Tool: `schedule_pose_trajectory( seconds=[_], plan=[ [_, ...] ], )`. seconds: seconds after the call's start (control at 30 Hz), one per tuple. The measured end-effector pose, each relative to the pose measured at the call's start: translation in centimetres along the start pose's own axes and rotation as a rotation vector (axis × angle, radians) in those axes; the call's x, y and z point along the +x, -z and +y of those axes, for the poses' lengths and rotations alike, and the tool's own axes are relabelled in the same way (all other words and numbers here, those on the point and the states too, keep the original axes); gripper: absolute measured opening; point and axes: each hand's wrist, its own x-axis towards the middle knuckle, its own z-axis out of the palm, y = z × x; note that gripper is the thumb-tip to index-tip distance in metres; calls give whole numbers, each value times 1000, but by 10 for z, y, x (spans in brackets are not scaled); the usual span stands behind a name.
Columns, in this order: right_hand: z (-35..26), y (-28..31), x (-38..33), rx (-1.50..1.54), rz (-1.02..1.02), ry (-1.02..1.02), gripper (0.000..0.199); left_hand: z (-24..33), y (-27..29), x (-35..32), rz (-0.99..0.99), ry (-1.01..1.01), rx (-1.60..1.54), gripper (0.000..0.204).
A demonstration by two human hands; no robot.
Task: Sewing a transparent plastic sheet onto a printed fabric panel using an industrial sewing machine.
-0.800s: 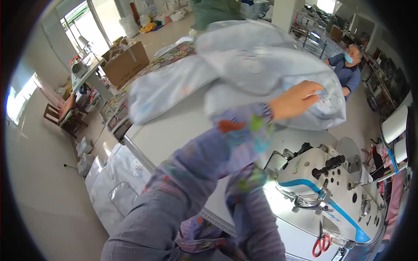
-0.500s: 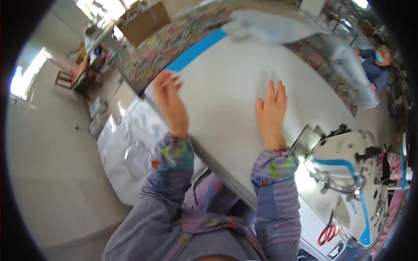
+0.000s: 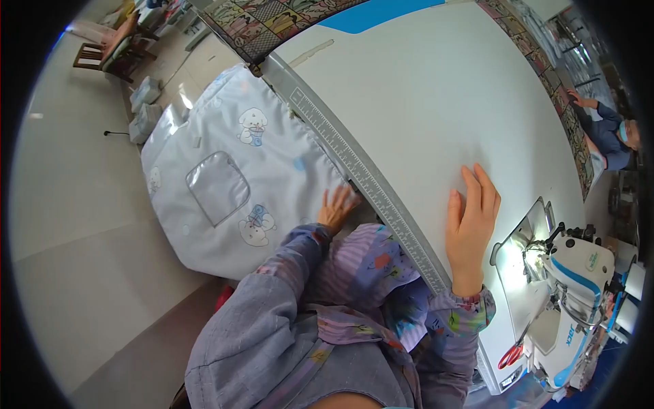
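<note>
The cloth (image 3: 231, 184), pale with small dog prints and a clear window patch, hangs in a heap off the near left edge of the surface (image 3: 422, 102), just below the ruler strip (image 3: 361, 177) that runs along that edge. The left hand (image 3: 337, 208) lies on the cloth right at the edge, fingers spread and flat, gripping nothing. The right hand (image 3: 470, 221) rests palm down on the bare surface just beyond the ruler, fingers straight and close together, holding nothing. Wide open surface stretches ahead of it. A sewing machine (image 3: 579, 286) stands to the right, with red scissors (image 3: 509, 354) near the surface's front edge.
</note>
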Motion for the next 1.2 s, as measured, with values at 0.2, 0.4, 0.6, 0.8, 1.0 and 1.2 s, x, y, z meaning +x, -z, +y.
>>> schedule_pose_trajectory(
  seconds=[0.2,0.4,0.6,0.8,1.0,1.2],
  plan=[
    [-22,-9,11,-10,-19,57,37,-48,-165,-66,-89,123,-962,64],
    [-19,0,11,34,2,61,36,-157,-167,-77,-281,31,-1375,57],
    [5,-10,2,-28,-30,13,35,-107,-1,15,-547,-702,138,54],
    [-3,-9,6,14,1,44,35,-63,2,-5,10,736,-124,64],
    [-8,-9,7,47,15,63,35,-90,-27,-14,-90,1044,-133,95],
    [10,-6,1,-33,39,56,35,-118,-7,-38,-143,698,-239,93]
  ],
)
